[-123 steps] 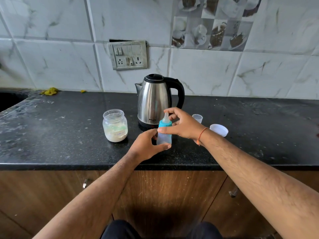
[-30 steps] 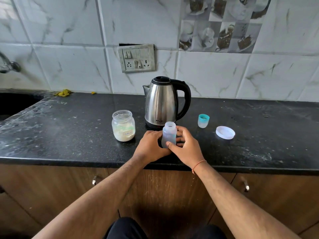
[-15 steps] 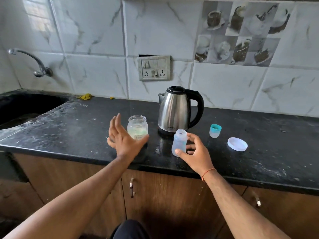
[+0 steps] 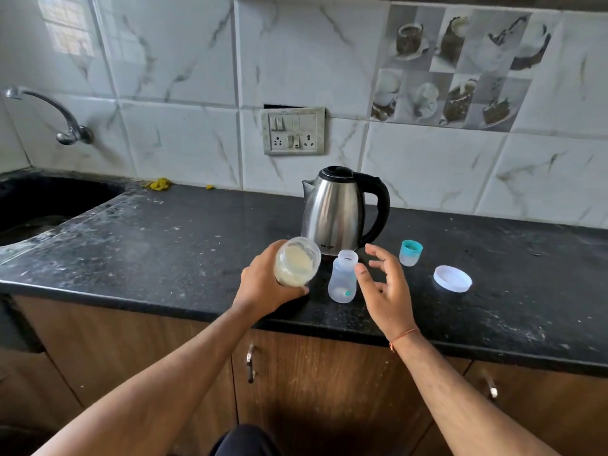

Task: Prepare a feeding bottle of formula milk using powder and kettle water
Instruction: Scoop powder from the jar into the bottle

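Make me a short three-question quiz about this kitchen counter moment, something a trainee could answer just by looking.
1. True or false: the small clear plastic feeding bottle stands upright on the black stone counter with its top off.
2. Which hand holds the tilted glass jar of pale powder?
A. left hand
B. right hand
C. neither
3. Fill in: the steel kettle with the black handle stands ____ the feeding bottle, toward the tiled wall.

Key:
1. True; its teal collar and teat sit apart, beside a round white lid.
2. A; the right hand is open beside the bottle.
3. behind
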